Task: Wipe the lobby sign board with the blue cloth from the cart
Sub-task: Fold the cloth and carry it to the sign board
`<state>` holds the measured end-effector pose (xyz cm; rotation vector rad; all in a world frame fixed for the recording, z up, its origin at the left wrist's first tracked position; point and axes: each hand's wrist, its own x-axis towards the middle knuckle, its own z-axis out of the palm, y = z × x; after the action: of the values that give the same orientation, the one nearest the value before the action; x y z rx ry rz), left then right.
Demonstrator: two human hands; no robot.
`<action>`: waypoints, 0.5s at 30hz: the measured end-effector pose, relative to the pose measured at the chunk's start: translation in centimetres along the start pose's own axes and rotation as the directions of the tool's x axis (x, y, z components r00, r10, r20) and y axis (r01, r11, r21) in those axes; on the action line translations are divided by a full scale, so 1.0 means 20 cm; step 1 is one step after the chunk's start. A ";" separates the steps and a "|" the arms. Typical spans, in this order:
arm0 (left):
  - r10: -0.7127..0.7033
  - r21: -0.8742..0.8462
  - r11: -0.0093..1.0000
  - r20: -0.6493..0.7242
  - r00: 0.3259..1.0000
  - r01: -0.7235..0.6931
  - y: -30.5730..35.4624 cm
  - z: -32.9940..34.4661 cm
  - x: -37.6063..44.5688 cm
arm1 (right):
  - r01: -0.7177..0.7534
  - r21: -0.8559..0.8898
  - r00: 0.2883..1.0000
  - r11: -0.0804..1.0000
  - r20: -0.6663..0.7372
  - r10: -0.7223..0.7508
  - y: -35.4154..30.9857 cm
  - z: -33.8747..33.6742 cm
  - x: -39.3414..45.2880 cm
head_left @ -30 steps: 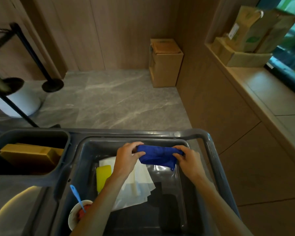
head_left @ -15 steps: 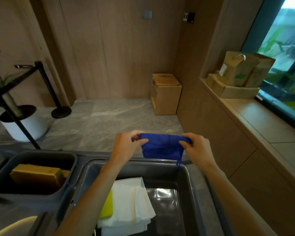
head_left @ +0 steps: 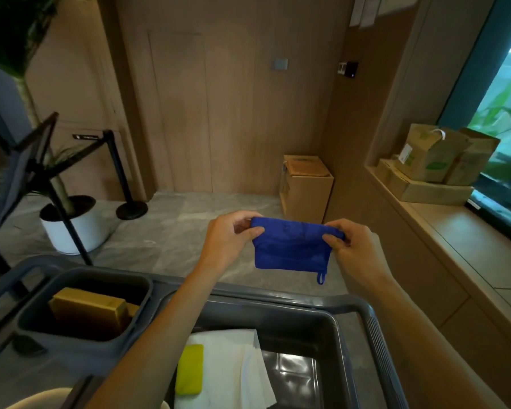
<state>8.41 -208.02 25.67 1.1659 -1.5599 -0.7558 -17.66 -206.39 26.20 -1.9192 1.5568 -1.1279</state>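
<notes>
Both forearms were bare from the lower frame edge up to the wrists, with no sleeve in view. The left hand (head_left: 229, 239) and right hand (head_left: 355, 251) wore no gloves, rings, watch or bands. Short, unpainted nails showed on the thumbs; the forearms were slim and smooth.

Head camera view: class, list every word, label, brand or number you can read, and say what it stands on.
No text can be read.
Paper bag: white tag and green print, too blurred.
Papers on the wall: too blurred.
Stanchion belt: small white mark, unreadable.
Blue cloth: no print visible.
</notes>
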 end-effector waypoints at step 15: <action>-0.107 0.051 0.990 -0.305 0.946 0.128 -0.02 -0.19 -0.27 | 0.136 0.000 0.979 0.991 0.151 -0.135 -0.15 0.20 0.06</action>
<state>12.23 -202.82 24.60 1.3672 -1.2787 -0.5707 -12.64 -207.33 26.43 -2.0924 1.3727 -1.0036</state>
